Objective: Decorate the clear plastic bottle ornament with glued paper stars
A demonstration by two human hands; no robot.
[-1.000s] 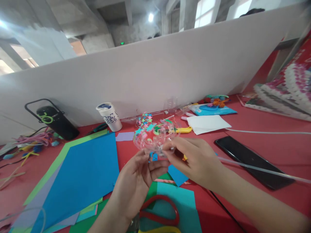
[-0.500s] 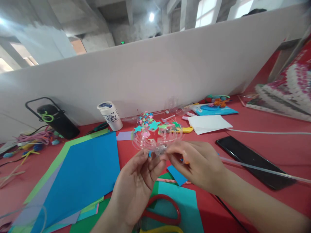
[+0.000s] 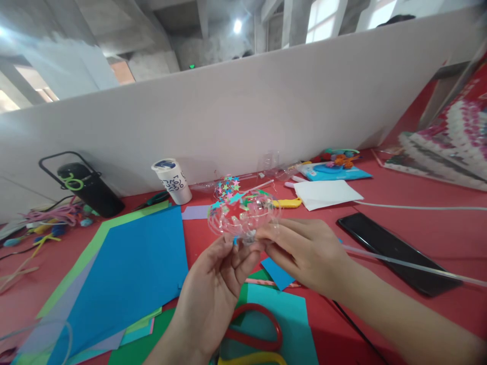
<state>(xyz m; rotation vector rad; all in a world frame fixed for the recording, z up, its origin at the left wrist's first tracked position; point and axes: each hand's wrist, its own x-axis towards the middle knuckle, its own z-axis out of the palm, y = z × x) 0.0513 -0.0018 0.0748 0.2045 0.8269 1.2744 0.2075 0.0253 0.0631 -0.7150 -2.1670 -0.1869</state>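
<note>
Craft workspace in a bare concrete hall (image 3: 213, 48)
Concrete pillars (image 3: 293, 21) beyond the red tabletop (image 3: 411, 225)'s back-edge partition (image 3: 243, 106); scissors (image 3: 262, 345), coloured paper (image 3: 140, 258) near its front edge.

A white cup (image 3: 174, 183) (dark-lettered) stands near a black bottle (image 3: 93, 191).

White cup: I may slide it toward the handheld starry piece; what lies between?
In the head view, a lavender paper lies between the white cup and starry piece, with clear plastic beyond.

White partition (image 3: 236, 111), red table (image 3: 429, 225), grey concrete (image 3: 125, 38) overhead, bright lamp (image 3: 237, 26), pale windows (image 3: 321, 20)
</note>
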